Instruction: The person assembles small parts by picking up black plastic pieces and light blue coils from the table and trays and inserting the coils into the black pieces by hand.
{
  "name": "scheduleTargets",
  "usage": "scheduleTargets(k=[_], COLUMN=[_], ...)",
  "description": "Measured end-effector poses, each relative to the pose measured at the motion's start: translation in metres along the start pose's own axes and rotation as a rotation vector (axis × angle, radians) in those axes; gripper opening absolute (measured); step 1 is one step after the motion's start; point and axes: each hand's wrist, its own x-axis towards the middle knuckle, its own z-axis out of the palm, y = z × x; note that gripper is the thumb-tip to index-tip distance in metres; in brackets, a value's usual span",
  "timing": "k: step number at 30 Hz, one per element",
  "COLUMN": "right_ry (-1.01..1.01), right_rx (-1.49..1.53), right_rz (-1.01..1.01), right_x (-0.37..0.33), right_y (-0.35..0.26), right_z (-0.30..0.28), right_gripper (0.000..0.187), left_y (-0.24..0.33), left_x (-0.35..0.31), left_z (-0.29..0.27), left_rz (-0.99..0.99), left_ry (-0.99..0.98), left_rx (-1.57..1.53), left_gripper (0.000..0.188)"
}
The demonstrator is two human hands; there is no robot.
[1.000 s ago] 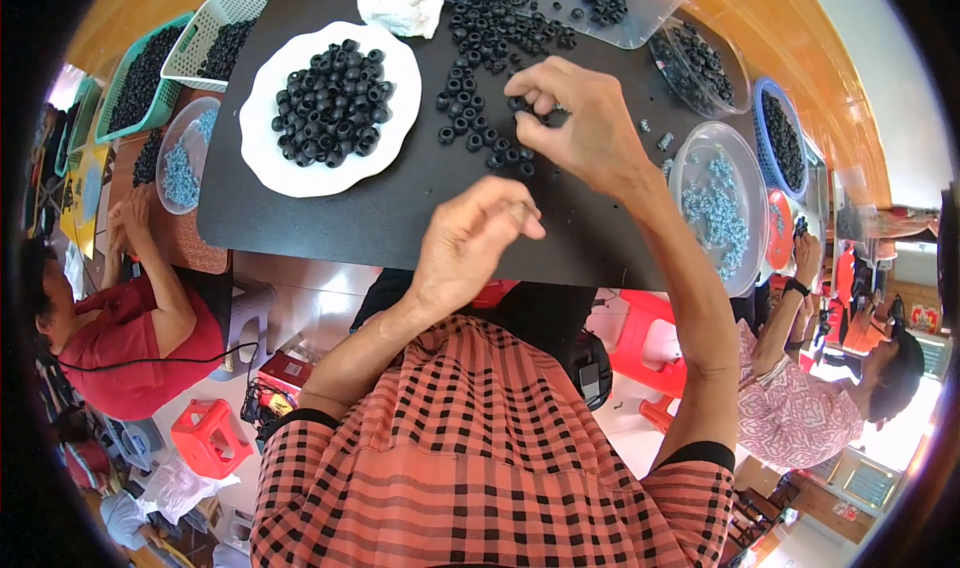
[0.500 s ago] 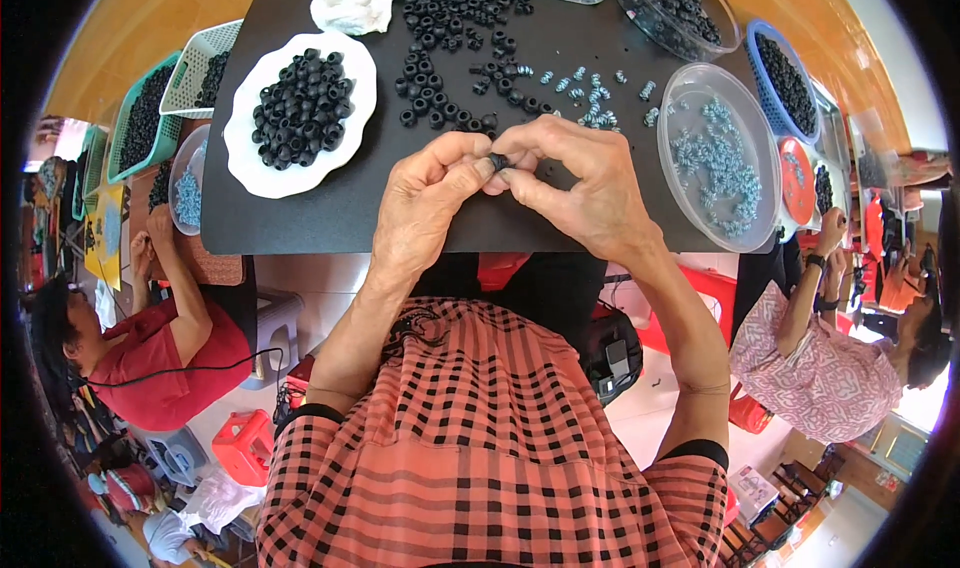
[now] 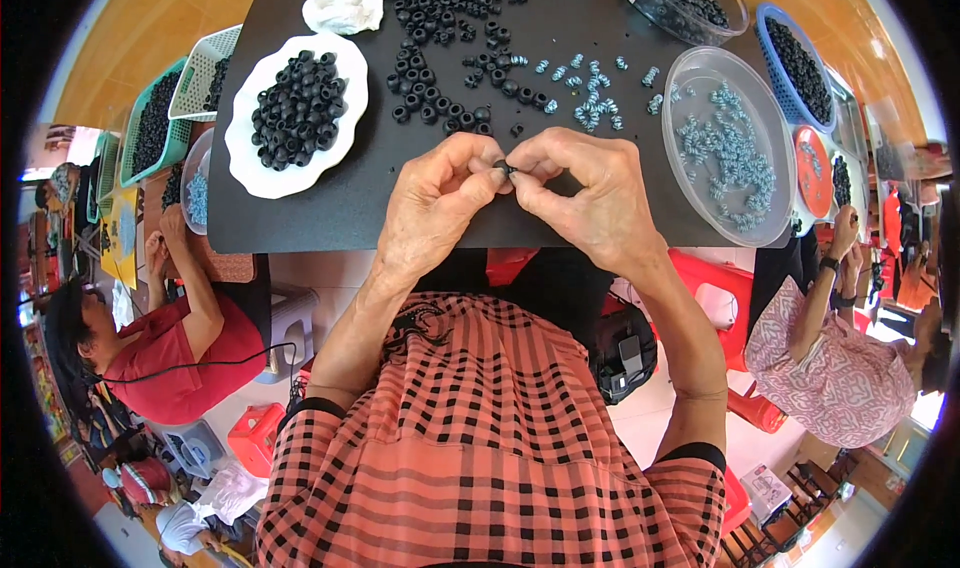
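My left hand [image 3: 445,198] and my right hand [image 3: 585,193] meet over the front of the black table, each closed in a pinch. Their fingertips hold a small dark piece [image 3: 507,168] between them; the fingers hide most of it. Just beyond the fingertips lies a small black part [image 3: 516,128]. Farther off, loose black ring-like parts [image 3: 425,93] with holes spread toward the back. Small blue-and-white striped coiled pieces [image 3: 595,103] are scattered to their right.
A scalloped white plate [image 3: 238,138] of black ring-like parts stands left, below a crumpled white cloth [image 3: 343,10]. Right are a round clear tray [image 3: 680,173] with coiled pieces, a clear bowl [image 3: 738,26] and a blue basket [image 3: 768,43]. People sit on both sides.
My hands have drawn slightly apart and a little lower. The black ring-shaped part seen between the fingertips before is now mostly hidden, with only a small dark piece showing.
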Motion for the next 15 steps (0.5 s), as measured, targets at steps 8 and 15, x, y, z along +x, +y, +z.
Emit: scheduleTargets(k=[8, 15], right_ry=[-0.059, -0.030], right_rx=[0.220, 0.163], right_rz=[0.276, 0.219], right_x=[-0.001, -0.002], right_y=[0.009, 0.016], right_z=[0.003, -0.003], right_gripper=[0.013, 0.011], left_y=[0.003, 0.000], left_x=[-0.001, 0.001], left_z=[-0.002, -0.013], left_rz=[-0.069, -0.077], left_ry=[-0.053, 0.069], left_rx=[0.050, 0.037], left_gripper=[0.011, 0.013])
